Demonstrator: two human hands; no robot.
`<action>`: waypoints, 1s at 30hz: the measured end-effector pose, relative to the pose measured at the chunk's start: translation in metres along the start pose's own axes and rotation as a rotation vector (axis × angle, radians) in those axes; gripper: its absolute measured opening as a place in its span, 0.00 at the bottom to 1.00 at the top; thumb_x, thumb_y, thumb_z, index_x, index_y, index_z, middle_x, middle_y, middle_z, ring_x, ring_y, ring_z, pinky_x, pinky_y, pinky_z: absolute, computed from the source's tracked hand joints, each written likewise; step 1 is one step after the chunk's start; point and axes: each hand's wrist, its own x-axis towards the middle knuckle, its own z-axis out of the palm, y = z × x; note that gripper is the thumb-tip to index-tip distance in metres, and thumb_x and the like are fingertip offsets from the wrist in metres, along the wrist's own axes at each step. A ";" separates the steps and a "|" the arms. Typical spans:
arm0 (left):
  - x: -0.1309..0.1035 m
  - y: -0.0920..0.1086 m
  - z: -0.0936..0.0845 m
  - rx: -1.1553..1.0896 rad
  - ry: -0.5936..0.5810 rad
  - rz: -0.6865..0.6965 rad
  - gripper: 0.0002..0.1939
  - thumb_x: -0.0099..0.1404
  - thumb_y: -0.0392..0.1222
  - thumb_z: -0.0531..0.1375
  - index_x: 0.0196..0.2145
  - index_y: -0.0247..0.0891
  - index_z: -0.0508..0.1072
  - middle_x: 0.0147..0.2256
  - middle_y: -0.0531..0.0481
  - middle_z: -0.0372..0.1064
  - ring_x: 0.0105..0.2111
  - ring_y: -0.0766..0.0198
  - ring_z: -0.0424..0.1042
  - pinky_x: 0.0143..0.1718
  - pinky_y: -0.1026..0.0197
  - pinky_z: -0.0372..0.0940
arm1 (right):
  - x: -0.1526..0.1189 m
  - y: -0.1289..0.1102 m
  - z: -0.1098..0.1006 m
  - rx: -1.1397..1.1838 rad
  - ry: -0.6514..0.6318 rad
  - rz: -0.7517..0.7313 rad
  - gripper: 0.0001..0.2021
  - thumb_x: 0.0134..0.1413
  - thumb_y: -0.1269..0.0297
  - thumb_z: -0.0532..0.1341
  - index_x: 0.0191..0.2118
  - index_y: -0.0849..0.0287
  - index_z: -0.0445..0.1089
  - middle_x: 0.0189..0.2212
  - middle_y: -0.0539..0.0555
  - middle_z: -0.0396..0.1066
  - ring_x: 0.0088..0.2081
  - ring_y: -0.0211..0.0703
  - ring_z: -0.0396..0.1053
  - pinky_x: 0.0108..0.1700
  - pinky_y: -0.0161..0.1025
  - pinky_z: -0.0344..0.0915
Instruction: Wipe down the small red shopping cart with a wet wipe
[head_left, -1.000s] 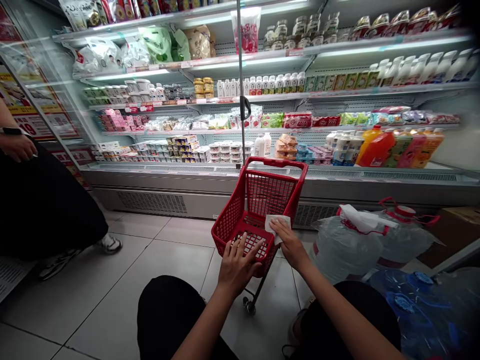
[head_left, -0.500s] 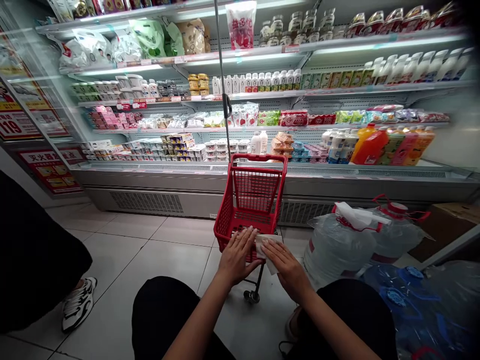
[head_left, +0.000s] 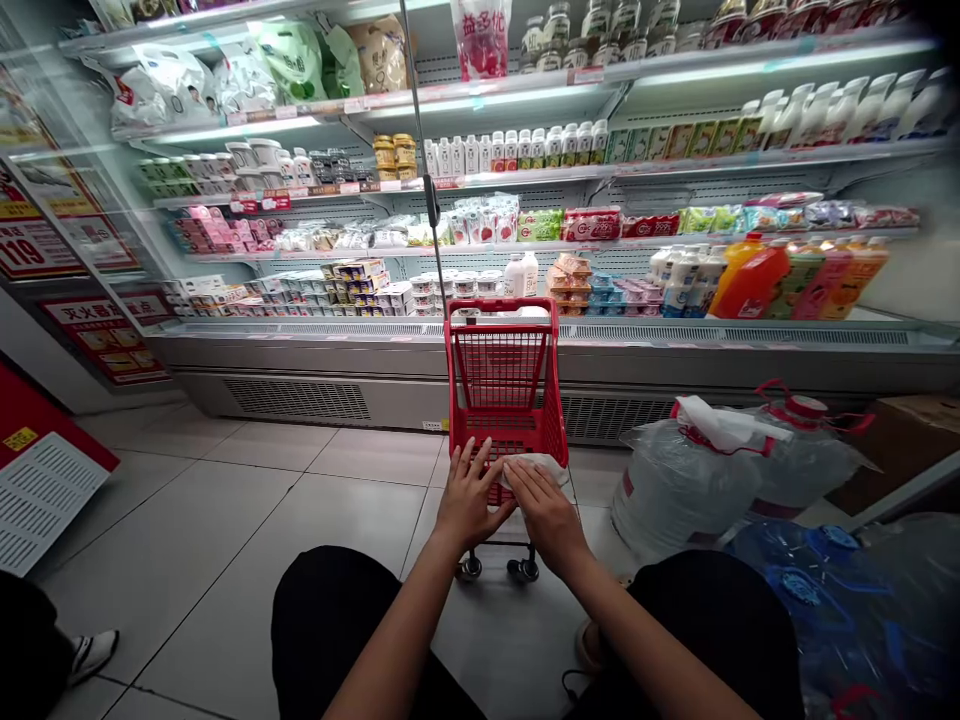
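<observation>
- Position: the red cart (head_left: 501, 420) stands on the tiled floor (head_left: 360, 550), directly ahead of the person and in front of the open fridge (head_left: 397, 398). Its front wheels (head_left: 523, 570) show below the basket.
- Left hand (head_left: 474, 505): fingers extended and spread, placed at the near rim (head_left: 497, 492) of the cart. It appears to steady the basket without a firm grip; the underside is hidden.
- Right hand (head_left: 546, 508): fingers together, holding the white tissue (head_left: 553, 466) beneath them at the same rim. Whether the thumb also pinches it cannot be told.
- Progress: wiping of the near rim appears to be under way. The hands are just beside each other, and the tissue is at the right part of that rim.
- Remaining: the handle (head_left: 501, 303) and the right wall (head_left: 553, 430) are out of contact with the tissue. The surfaces do not show whether they are finished, so the completed share cannot be determined.
- Readable writing: the bag (head_left: 482, 40) on the upper shelf reads "益多优". The poster (head_left: 21, 250) at the left shows "119". The lower red sign (head_left: 105, 335) appears to begin "灭火器"; its remainder is unclear.
- Unreadable writing: the yellow label (head_left: 20, 438) on the red cabinet (head_left: 45, 480) and most small package print.
</observation>
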 end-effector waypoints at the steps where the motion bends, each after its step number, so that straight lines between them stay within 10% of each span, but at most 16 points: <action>1: 0.000 0.000 -0.001 -0.002 -0.002 0.001 0.35 0.68 0.58 0.63 0.68 0.45 0.65 0.74 0.45 0.47 0.74 0.41 0.42 0.72 0.32 0.47 | 0.000 0.003 0.000 -0.004 -0.003 -0.016 0.35 0.64 0.81 0.49 0.75 0.60 0.49 0.70 0.57 0.61 0.71 0.48 0.57 0.72 0.53 0.59; 9: -0.004 0.005 -0.002 -0.015 -0.012 0.024 0.35 0.69 0.58 0.62 0.69 0.47 0.62 0.75 0.47 0.43 0.75 0.43 0.37 0.73 0.34 0.45 | -0.035 0.060 -0.022 -0.001 0.024 0.088 0.42 0.59 0.85 0.43 0.77 0.53 0.40 0.72 0.55 0.57 0.73 0.45 0.53 0.72 0.55 0.59; 17: 0.001 0.027 0.005 0.008 -0.023 0.065 0.51 0.66 0.61 0.64 0.76 0.46 0.43 0.76 0.43 0.35 0.75 0.44 0.39 0.73 0.36 0.45 | -0.020 0.020 -0.007 0.059 0.036 0.099 0.43 0.57 0.83 0.48 0.77 0.55 0.39 0.72 0.55 0.57 0.73 0.47 0.54 0.72 0.55 0.59; 30: -0.001 0.021 0.001 0.039 0.014 0.044 0.44 0.69 0.54 0.62 0.75 0.50 0.47 0.77 0.48 0.31 0.75 0.45 0.38 0.73 0.40 0.47 | -0.056 0.068 -0.023 -0.026 0.033 0.295 0.43 0.60 0.84 0.45 0.77 0.50 0.40 0.75 0.54 0.47 0.75 0.51 0.45 0.71 0.59 0.58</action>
